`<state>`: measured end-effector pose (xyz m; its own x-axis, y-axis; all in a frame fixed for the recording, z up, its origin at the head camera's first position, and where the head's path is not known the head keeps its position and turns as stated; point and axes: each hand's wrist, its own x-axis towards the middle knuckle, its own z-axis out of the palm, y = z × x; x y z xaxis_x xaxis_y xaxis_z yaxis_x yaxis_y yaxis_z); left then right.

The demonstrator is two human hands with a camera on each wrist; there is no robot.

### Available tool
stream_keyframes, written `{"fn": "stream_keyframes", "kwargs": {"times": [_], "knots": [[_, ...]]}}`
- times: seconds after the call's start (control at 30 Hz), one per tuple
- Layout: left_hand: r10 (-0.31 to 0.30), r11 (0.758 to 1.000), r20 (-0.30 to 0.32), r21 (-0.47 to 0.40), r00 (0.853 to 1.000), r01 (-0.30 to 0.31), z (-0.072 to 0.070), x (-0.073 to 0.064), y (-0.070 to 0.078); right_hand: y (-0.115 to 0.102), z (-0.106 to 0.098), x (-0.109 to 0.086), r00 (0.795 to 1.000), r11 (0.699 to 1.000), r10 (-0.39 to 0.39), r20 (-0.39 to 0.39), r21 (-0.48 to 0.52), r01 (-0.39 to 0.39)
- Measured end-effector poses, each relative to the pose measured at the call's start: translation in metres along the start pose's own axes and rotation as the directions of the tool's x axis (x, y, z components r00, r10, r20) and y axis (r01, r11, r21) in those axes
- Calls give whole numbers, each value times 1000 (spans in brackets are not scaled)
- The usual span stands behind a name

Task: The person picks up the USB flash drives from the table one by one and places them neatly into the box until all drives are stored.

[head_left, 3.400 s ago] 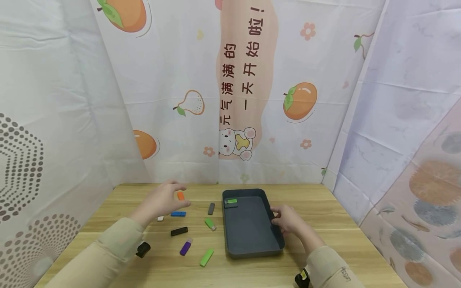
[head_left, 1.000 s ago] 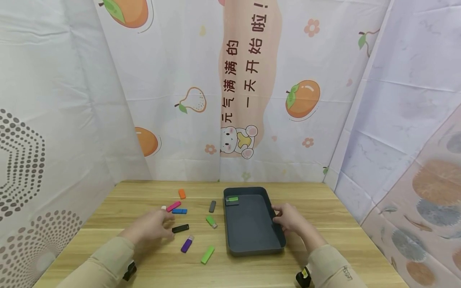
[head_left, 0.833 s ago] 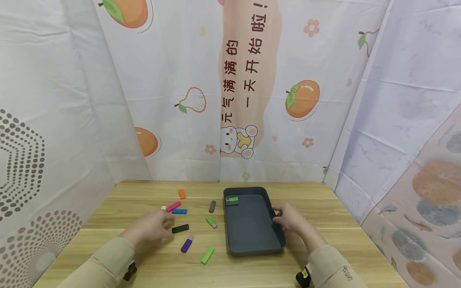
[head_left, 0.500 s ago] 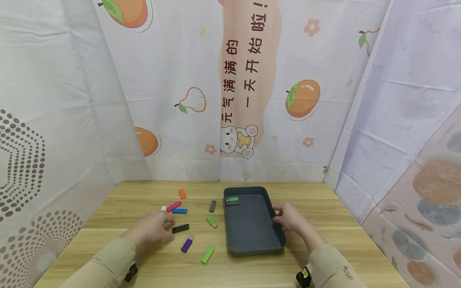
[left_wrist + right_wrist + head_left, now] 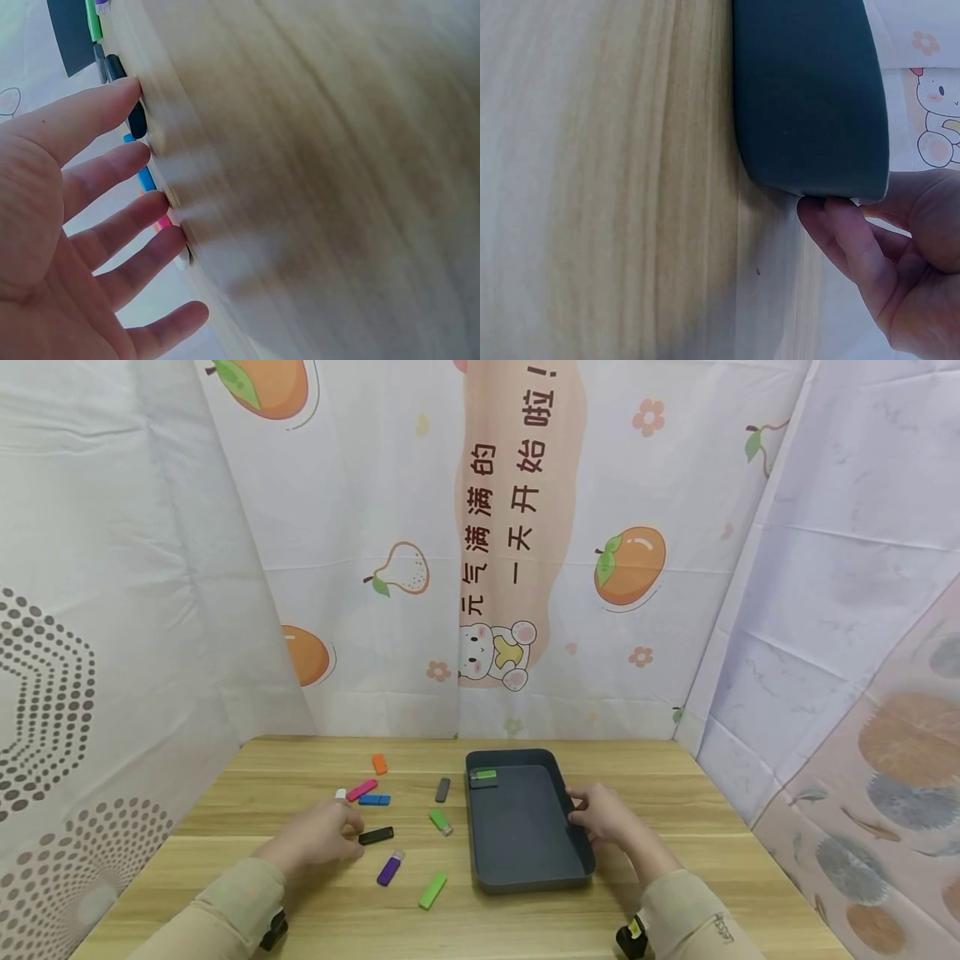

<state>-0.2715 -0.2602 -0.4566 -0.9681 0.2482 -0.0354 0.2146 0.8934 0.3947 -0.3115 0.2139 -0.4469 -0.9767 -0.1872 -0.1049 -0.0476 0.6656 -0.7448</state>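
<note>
My left hand [image 5: 318,835] is low over the table at the left, fingers spread and holding nothing in the left wrist view. Its thumb and fingertips are right at the near end of a black USB stick [image 5: 376,836]. My right hand [image 5: 600,814] pinches the right wall of a dark grey tray [image 5: 525,827], thumb over the rim and fingers curled against the outside. In the tray's far left corner lie a green USB stick [image 5: 486,774] and a dark grey one [image 5: 483,783].
Loose USB sticks lie left of the tray: orange [image 5: 379,764], pink [image 5: 362,790], blue [image 5: 374,800], white [image 5: 341,793], grey [image 5: 442,790], green with a metal plug [image 5: 441,822], purple [image 5: 390,868] and light green [image 5: 432,891]. A printed curtain [image 5: 390,652] hangs behind the table.
My left hand has come down and back from above the orange and blue sticks to beside the black one, uncovering the pink stick. The right hand keeps its hold on the tray.
</note>
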Motion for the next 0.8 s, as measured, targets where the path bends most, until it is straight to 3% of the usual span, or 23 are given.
{"fn": "stream_keyframes", "kwargs": {"times": [0.23, 0.67, 0.8], "knots": [[20, 1000, -19, 12, 1000, -19, 1, 2, 1, 1, 0, 0, 1000, 1000, 6, -5, 12, -6], [-2, 1000, -30, 17, 1000, 2, 3, 3, 1, -1, 0, 0, 1000, 1000, 15, -6, 23, -15], [23, 999, -38, 39, 999, -21, 4, 3, 0, -1, 0, 0, 1000, 1000, 13, -3, 14, -13]]}}
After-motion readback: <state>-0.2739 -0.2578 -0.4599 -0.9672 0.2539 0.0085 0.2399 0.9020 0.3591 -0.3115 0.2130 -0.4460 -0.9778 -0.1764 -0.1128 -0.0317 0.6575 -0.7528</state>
